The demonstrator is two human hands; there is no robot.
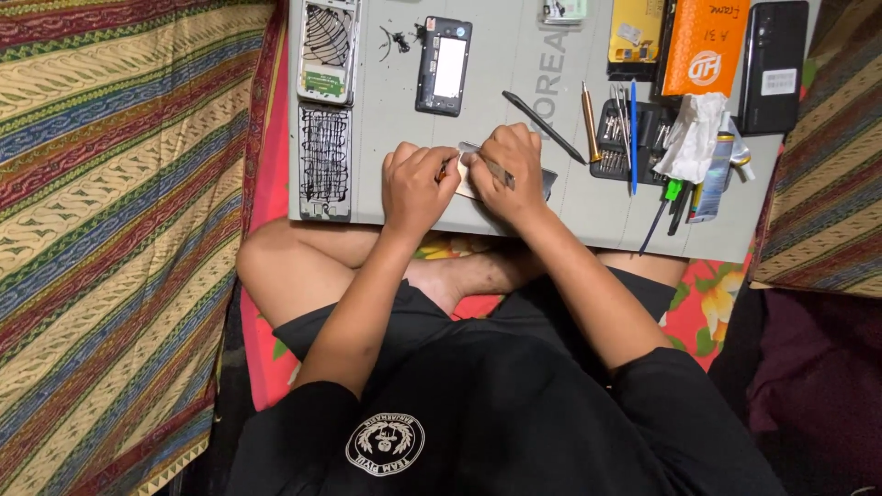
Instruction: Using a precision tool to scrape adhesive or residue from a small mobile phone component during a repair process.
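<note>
My left hand [416,186] and my right hand [510,174] meet over a small flat phone part [549,180] on the grey work mat [514,73]. The right hand grips metal tweezers [487,163] that point left toward the part. The left hand pinches a small orange-tipped piece at its fingertips and presses on the part's left end. Most of the part is hidden under both hands.
An opened phone with a cracked screen panel [325,161] lies at the mat's left, a black phone frame [444,64] further back. A black spudger [542,126], screwdriver bit tray [625,138], crumpled tissue [691,138], orange box [706,46] and dark phone [774,64] crowd the right. Striped cloth surrounds the mat.
</note>
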